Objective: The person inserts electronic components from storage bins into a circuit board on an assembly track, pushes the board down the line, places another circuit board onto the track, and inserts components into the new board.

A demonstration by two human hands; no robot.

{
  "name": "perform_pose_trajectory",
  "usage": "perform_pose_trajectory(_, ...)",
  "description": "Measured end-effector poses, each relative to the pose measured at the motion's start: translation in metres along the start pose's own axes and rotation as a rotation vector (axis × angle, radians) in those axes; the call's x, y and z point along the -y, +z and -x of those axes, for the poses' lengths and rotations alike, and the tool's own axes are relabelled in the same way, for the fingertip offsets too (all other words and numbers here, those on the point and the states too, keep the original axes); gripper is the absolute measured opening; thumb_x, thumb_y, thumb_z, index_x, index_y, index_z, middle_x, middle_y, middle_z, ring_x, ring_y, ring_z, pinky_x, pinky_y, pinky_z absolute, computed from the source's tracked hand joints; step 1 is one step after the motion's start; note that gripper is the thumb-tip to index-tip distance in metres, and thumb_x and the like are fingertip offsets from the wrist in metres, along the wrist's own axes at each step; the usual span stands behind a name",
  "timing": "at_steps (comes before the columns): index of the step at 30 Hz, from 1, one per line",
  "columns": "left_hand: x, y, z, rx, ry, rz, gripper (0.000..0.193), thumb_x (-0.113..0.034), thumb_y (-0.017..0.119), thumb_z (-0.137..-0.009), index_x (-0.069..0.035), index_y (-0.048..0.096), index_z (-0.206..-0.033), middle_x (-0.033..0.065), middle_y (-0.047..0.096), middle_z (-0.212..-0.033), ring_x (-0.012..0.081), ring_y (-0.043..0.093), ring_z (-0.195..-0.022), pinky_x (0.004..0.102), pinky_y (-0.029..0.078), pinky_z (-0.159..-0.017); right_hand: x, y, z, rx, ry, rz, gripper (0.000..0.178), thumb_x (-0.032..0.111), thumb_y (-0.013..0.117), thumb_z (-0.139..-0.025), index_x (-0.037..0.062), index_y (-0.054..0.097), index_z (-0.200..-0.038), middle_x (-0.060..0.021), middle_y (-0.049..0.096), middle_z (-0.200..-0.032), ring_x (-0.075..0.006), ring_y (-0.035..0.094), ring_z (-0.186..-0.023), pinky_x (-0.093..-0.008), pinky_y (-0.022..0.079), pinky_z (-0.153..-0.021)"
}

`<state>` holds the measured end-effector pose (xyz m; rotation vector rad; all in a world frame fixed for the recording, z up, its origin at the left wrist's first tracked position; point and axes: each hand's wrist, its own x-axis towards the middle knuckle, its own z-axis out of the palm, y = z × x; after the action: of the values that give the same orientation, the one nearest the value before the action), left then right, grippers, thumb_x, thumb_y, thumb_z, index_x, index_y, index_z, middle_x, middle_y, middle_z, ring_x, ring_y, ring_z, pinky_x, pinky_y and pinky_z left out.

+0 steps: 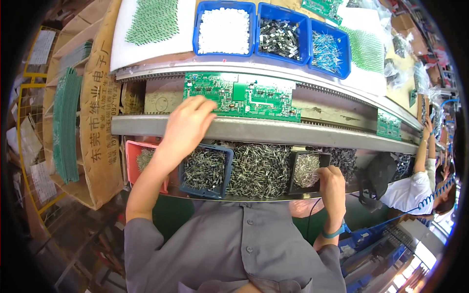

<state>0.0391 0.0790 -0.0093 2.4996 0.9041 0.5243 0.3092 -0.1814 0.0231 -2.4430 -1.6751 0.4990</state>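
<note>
Over the left end of the green circuit board (267, 100), my left hand (188, 119) hangs palm down, forearm slanting up from the lower left, fingers bent; I cannot tell whether they touch the board or pinch anything. The board lies just beyond a grey metal rail (254, 128). Nearer me than the board's right end, my right hand (333, 188) curls its fingers leftward at a small dark tray (293, 169) of silvery parts; their grasp I cannot tell.
</note>
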Motion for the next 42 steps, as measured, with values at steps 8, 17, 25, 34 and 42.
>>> perform_pose_trajectory(8,0.014,-0.079,0.09,0.083,-0.441,-0.067,0.014,-0.003,0.067,-0.079,0.001,0.062,-0.092,0.0145,0.062,-0.084,0.0302,0.063,-0.075,0.0366,0.049,-0.068,0.005,0.006,-0.012,-0.06,-0.074,-0.085,0.009,-0.005,0.06,-0.077,0.0011,0.06,-0.084,-0.0132,0.054,-0.082,-0.0328,0.052,-0.08,-0.0418,0.043,-0.072)
perform_pose_trajectory(17,0.014,-0.073,0.141,0.158,-0.72,-0.084,0.02,0.002,0.07,-0.072,-0.001,0.061,-0.09,0.012,0.057,-0.087,0.029,0.06,-0.073,0.0376,0.048,-0.065,0.004,0.012,-0.015,-0.101,-0.079,-0.15,0.009,-0.006,0.062,-0.076,0.0001,0.062,-0.083,-0.013,0.06,-0.083,-0.0323,0.056,-0.081,-0.0401,0.045,-0.072)
perform_pose_trajectory(25,0.019,-0.072,0.143,0.154,-0.623,-0.068,0.01,-0.001,0.068,-0.075,0.0,0.062,-0.083,0.0123,0.055,-0.084,0.032,0.058,-0.075,0.0392,0.046,-0.066,0.006,0.013,-0.015,-0.184,-0.058,-0.147,0.012,-0.006,0.066,-0.074,0.0025,0.064,-0.082,-0.0102,0.062,-0.08,-0.0287,0.058,-0.075,-0.0372,0.047,-0.066)
perform_pose_trajectory(34,0.021,-0.072,0.144,0.147,-0.593,-0.011,0.006,0.002,0.064,-0.077,0.002,0.06,-0.081,0.0125,0.054,-0.082,0.0297,0.058,-0.071,0.0376,0.046,-0.063,0.034,-0.001,-0.062,-0.263,-0.217,-0.291,0.014,-0.007,0.066,-0.075,0.0018,0.064,-0.086,-0.0119,0.063,-0.077,-0.028,0.061,-0.071,-0.0339,0.049,-0.064)
perform_pose_trajectory(42,0.024,-0.075,0.148,0.067,-0.588,0.061,0.01,0.008,0.061,-0.075,0.002,0.053,-0.078,0.0108,0.052,-0.078,0.0197,0.05,-0.06,0.0302,0.042,-0.056,0.061,0.025,-0.136,-0.232,-0.538,-0.226,0.01,0.002,0.065,-0.078,0.0073,0.06,-0.085,-0.0075,0.058,-0.082,-0.0288,0.051,-0.081,-0.0386,0.041,-0.074)
